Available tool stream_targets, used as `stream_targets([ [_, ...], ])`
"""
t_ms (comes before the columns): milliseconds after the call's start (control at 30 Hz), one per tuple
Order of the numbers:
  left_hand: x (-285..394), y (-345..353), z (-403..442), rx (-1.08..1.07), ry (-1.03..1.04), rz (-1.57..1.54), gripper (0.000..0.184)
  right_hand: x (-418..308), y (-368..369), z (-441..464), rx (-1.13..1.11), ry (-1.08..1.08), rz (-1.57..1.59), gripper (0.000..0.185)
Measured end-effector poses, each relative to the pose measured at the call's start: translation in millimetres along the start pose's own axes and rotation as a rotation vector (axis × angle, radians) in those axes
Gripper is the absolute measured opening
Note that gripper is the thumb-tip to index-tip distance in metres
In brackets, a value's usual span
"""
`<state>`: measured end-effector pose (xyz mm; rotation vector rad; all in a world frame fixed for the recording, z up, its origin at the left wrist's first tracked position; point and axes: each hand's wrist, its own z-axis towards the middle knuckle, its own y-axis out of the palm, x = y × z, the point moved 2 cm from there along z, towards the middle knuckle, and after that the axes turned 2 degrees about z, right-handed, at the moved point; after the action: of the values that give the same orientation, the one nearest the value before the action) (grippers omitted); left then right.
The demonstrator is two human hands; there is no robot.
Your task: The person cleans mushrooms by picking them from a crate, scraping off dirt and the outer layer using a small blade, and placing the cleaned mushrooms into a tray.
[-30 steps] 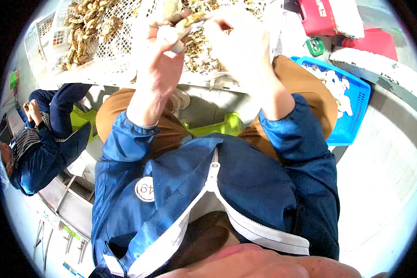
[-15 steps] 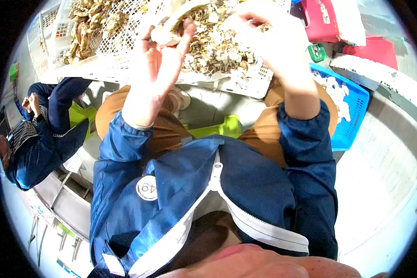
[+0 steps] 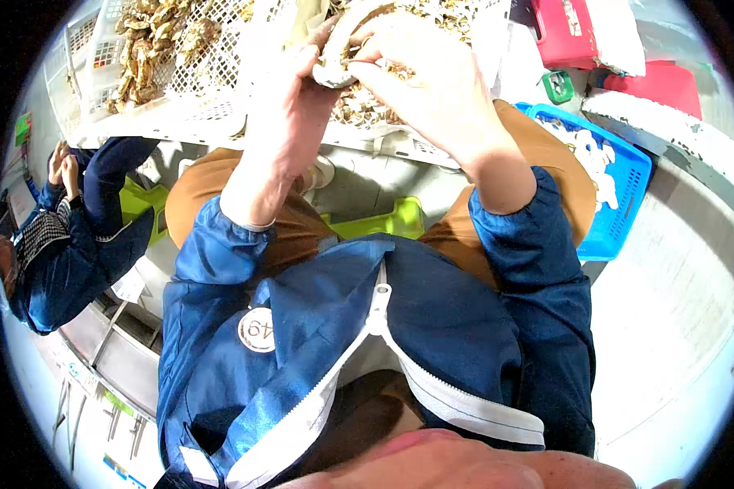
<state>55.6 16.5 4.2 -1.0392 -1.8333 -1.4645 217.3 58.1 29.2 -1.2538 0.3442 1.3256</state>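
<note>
A pale, curved piece, apparently a mushroom (image 3: pixel 332 76), sits over brown-and-white scraps (image 3: pixel 365 110), pinched in a narrow grip by both the left hand (image 3: pixel 297 90) and right hand (image 3: pixel 424 77), likely one to steady, one to work. Left lie darker pieces (image 3: pixel 140 69) in a white mesh tray (image 3: pixel 151 124), probably kept separate; a blue basket (image 3: pixel 630 216) holding pale pieces (image 3: pixel 588 153) sits beside the right knee (image 3: pixel 564 175), seemingly for easy reach.

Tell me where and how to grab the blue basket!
Best grip the blue basket by its right rim, probably coming from the right: that raised edge looks uncovered, while the brown knee hides part of the left side and white pieces lie inside.
</note>
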Motion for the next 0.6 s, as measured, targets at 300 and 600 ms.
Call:
stream_targets([
  [300,-11,-18,-1,0.065,-0.061,-0.009,0.045,-3,4,-3,0.071,0.072,-0.101,0.014],
  [600,-4,-28,-3,-0.077,-0.183,-0.295,0.046,9,-49,16,0.439,0.002,-0.313,0.003],
])
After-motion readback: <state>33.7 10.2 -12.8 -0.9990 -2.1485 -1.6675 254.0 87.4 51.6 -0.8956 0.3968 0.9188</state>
